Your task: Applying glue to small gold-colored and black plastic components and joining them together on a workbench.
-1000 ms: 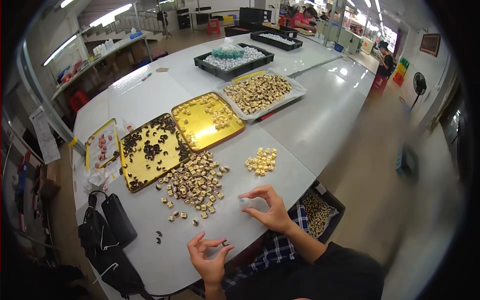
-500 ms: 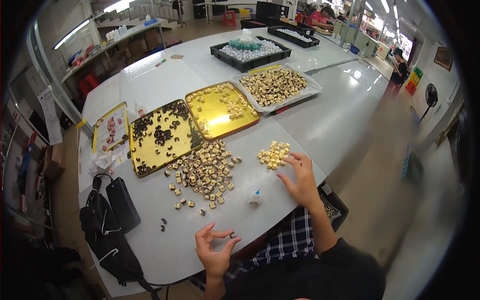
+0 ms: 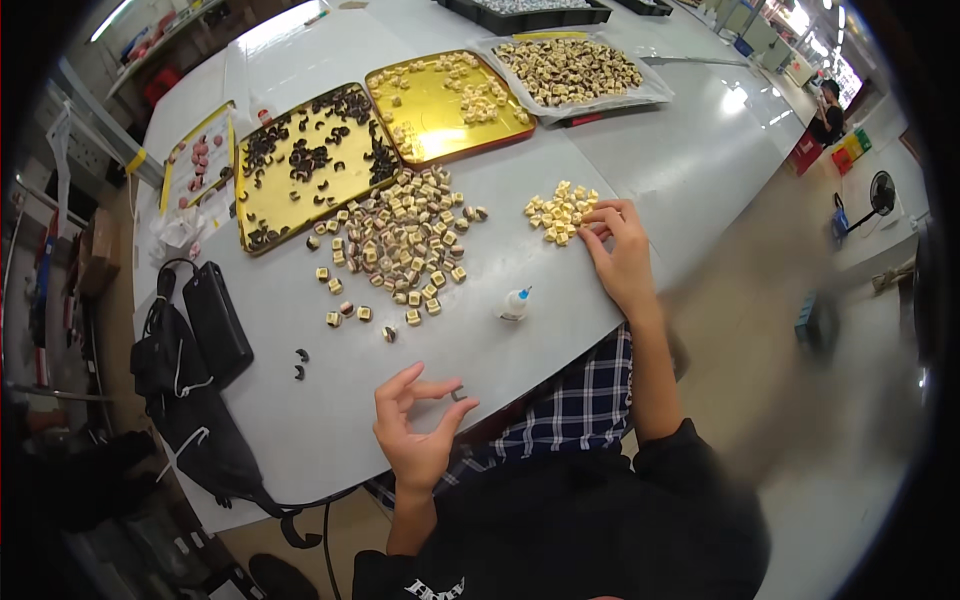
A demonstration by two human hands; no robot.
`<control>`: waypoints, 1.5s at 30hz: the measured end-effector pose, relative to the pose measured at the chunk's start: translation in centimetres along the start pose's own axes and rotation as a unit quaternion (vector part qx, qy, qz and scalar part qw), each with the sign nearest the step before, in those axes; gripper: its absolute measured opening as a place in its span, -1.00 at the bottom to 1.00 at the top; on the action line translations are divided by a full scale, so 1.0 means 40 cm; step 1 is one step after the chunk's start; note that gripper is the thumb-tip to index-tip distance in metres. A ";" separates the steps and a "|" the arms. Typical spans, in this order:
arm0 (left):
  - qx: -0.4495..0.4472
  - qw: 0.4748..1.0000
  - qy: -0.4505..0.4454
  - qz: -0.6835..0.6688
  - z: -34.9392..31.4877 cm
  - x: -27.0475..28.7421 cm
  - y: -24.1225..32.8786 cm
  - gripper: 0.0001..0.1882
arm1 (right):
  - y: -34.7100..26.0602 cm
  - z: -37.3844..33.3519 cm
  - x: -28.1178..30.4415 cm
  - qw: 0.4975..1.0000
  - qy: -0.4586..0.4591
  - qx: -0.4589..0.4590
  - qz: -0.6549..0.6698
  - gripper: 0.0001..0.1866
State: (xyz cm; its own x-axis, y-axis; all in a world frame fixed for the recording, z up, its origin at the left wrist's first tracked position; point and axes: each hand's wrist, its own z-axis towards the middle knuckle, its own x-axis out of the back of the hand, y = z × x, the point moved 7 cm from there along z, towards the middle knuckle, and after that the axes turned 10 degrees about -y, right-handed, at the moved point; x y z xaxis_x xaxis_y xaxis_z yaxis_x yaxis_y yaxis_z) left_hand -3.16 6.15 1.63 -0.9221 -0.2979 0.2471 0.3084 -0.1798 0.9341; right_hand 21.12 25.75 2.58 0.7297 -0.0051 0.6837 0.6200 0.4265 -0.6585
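Between the thumb and index finger of my left hand (image 3: 412,432) is a small dark C-shaped piece (image 3: 457,395), held above the near table edge. My right hand (image 3: 622,258) is at the right side of a pile of small pale-yellow pieces (image 3: 558,213). Its thumb and fingers have closed at the pile's edge, and I cannot make out what lies between them. A small white squeeze bottle with a blue tip (image 3: 513,306) stands between my hands. Left of it spreads a heap of small yellow, pink and dark blocks (image 3: 400,235). Two dark C-shaped pieces (image 3: 301,364) lie apart.
Along the far side are a gold tray of dark pieces (image 3: 246,205), a gold tray of pale pieces (image 3: 430,118) and a lined tray of finished-looking blocks (image 3: 655,88). At left lie a black bag (image 3: 205,420) and a black rectangular case (image 3: 224,325). A person (image 3: 826,115) is far right.
My right hand has reached the pale-yellow pile and its fingers have closed there. The left hand still holds the dark C-shaped piece. The view has tilted down.
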 end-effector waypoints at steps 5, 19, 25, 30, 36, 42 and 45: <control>0.010 1.000 0.003 -0.013 -0.004 -0.001 0.000 -0.35 | -0.004 -0.008 0.010 1.000 0.023 0.011 -0.013 -0.85; -0.012 0.999 -0.022 -0.048 0.008 0.000 -0.002 -0.38 | -0.158 -0.211 0.004 0.968 0.077 0.029 0.236 -0.74; -0.027 0.994 -0.049 -0.091 0.002 -0.001 -0.022 -0.37 | -0.284 -0.280 -0.150 0.920 -0.142 0.152 0.332 -0.80; -0.068 0.992 -0.060 -0.089 0.002 0.006 -0.012 -0.25 | -0.293 -0.277 -0.186 0.899 -0.141 0.122 0.396 -0.83; -0.087 0.992 -0.060 -0.074 0.003 0.003 -0.001 -0.30 | -0.287 -0.277 -0.201 0.880 -0.169 0.093 0.435 -0.83; -0.115 0.992 -0.041 -0.032 -0.012 0.005 0.005 -0.42 | -0.280 -0.256 -0.225 0.784 -0.247 -0.096 0.561 -0.78; -0.104 0.993 -0.027 -0.046 -0.009 0.012 0.016 -0.50 | -0.282 -0.269 -0.250 0.675 -0.361 -0.242 0.596 -0.67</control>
State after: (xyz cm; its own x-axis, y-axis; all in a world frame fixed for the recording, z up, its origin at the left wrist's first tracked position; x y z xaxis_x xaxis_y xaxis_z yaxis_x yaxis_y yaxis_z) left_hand -3.30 5.54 2.26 -0.9579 -0.2224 0.1816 0.2590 -0.3959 0.8810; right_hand 9.93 11.26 -0.19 0.5710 0.5970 -0.5636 -0.1347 -0.6090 -0.7816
